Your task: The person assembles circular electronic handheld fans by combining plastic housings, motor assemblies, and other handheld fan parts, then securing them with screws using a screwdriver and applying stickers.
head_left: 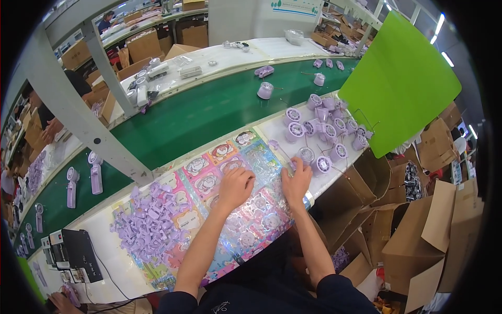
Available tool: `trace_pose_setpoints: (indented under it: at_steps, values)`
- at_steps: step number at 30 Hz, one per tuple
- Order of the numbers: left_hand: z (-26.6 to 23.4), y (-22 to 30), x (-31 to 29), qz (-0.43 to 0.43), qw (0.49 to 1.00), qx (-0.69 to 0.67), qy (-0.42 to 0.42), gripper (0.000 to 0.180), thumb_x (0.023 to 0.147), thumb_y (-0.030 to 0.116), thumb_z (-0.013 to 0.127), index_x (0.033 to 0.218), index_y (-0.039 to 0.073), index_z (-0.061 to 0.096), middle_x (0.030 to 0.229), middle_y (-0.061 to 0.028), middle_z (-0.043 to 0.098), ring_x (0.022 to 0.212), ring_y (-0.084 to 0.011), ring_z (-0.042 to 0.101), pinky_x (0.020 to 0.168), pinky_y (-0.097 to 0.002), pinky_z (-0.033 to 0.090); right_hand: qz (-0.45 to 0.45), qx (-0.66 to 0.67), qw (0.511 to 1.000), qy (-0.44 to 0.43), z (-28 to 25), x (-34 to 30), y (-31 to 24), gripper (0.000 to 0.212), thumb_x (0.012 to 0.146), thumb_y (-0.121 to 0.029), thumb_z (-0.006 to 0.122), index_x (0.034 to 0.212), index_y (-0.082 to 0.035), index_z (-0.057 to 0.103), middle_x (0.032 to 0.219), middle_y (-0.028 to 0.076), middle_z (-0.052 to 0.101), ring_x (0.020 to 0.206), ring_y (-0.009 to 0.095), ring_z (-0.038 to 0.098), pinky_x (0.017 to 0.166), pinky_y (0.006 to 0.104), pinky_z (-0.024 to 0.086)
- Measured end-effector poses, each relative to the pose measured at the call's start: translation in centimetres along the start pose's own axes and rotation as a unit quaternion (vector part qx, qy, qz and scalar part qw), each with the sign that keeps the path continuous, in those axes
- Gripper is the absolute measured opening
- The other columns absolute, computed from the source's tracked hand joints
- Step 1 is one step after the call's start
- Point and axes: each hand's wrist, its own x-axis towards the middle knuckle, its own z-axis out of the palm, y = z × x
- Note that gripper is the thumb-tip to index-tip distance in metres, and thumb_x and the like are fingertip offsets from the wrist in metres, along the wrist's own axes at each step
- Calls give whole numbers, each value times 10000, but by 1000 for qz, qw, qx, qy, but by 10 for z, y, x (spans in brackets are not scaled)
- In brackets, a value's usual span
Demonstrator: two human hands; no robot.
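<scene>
Left hand (238,187) is over the cartoon-printed mat (207,183), fingers curled; whether it grips anything cannot be told. Right hand (296,181) is at the mat's right edge, fingers bent, just beside a pale round cup (306,155); its grip likewise cannot be told. Purple cups (295,131) cluster beyond on the tabletop (117,280); small purple parts (149,222) lie heaped at left

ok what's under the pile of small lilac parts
Along the edges of the pile, a colourful printed sheet shows; whatever lies directly beneath is covered.
</scene>
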Motion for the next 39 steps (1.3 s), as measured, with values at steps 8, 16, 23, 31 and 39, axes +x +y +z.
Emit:
trace_pose_setpoints:
  at_steps: [8,16,23,31,39]
  values:
    - [-3,0,-2,-25,999,-7,-27,39,845,135,689,863,100,685,825,-71,623,865,-291,627,858,-445,444,58,48,997,-15,-11,20,0,275,958,-162,609,1228,-118,591,1054,186,596,943,399,612,810,493,487]
    - [-4,0,0,-29,999,-7,-35,46,850,142,688,864,99,685,829,-72,625,872,-291,628,857,-442,443,190,417,887,-53,-2,34,8,340,1072,-203,497,1337,-22,384,853,105,661,663,183,595,629,317,493]
    - [1,0,1,6,1000,-2,-6,38,847,116,698,862,83,685,773,-72,618,792,-281,618,786,-416,440,319,550,771,-37,-7,26,16,247,1088,-235,477,1210,-33,402,962,134,692,662,137,601,606,260,499]
    - [0,-2,0,-28,999,-13,-33,50,863,151,679,859,102,690,838,-78,634,872,-295,627,887,-457,425,275,373,864,-198,-32,14,38,364,1034,-186,579,1270,40,418,931,124,710,641,127,628,557,235,473]
    - [1,-2,0,-28,999,-6,-32,47,861,150,681,858,104,692,843,-75,639,873,-292,628,892,-457,425,48,231,969,-65,-29,-32,27,318,953,-42,602,1260,19,547,870,116,664,715,182,643,646,316,503]
